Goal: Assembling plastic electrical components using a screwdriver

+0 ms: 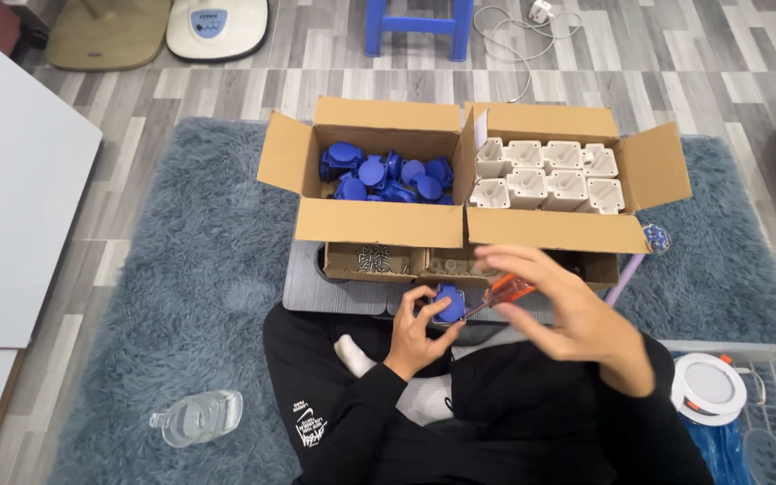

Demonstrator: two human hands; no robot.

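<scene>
My left hand point(417, 330) grips a small blue plastic cap point(449, 304) over my lap. My right hand point(560, 310) holds a screwdriver with an orange handle point(507, 289), its shaft pointing down-left at the blue cap. Just beyond my hands lies a grey board point(316, 286) carrying small cardboard trays, one with screws point(372, 260). Behind them stand two open cardboard boxes: the left box point(379, 220) holds several blue caps point(386, 173), the right box point(554, 229) holds several white square housings point(545, 173).
I sit on a shaggy blue-grey rug point(190, 287). A clear bottle point(198, 418) lies at lower left. A wire basket point(765, 395) with a round white lamp point(707, 386) sits at lower right. A white tabletop point(11, 189) is at left, a blue stool point(419, 25) behind.
</scene>
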